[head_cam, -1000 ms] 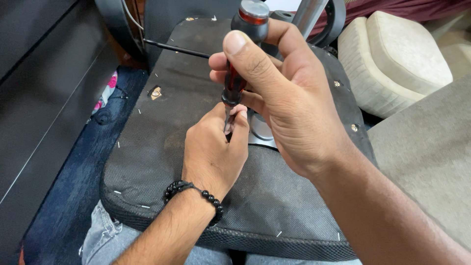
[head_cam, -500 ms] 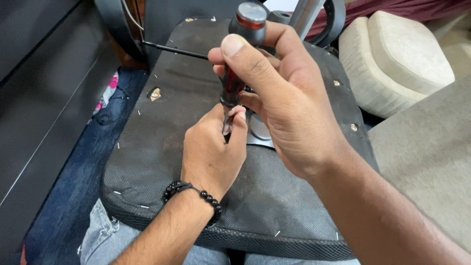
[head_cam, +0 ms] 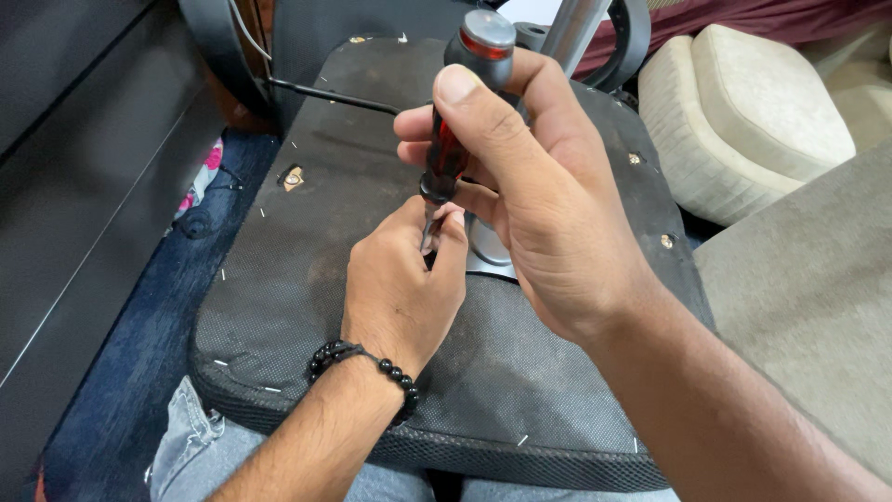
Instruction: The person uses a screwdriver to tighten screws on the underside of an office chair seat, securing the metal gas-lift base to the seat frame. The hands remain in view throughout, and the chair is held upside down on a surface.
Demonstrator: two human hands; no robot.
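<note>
I'm gripping the screwdriver (head_cam: 452, 139) w/ my right hand (head_cam: 539, 195), fingers clamped round its red-and-black handle, thumb lying along the top, tool standing nearly upright over the middle of the upturned chair seat (head_cam: 307, 279). My left hand (head_cam: 400, 288), w/ a black bead bracelet (head_cam: 367, 363) at the wrist, is pinching the shaft's lower end btwn its fingertips, right beside the grey metal plate (head_cam: 488, 256); the tip itself is hidden. The seat is resting across my lap, w/ a cream cushion (head_cam: 753, 112) lying off to the right.

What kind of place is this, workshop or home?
Probably a home or office room, not a workshop. The upturned chair seat rests on the person's lap, with beige cushions beside it and a blue carpet below. The right hand holds a screwdriver; the left hand steadies its tip.
</note>
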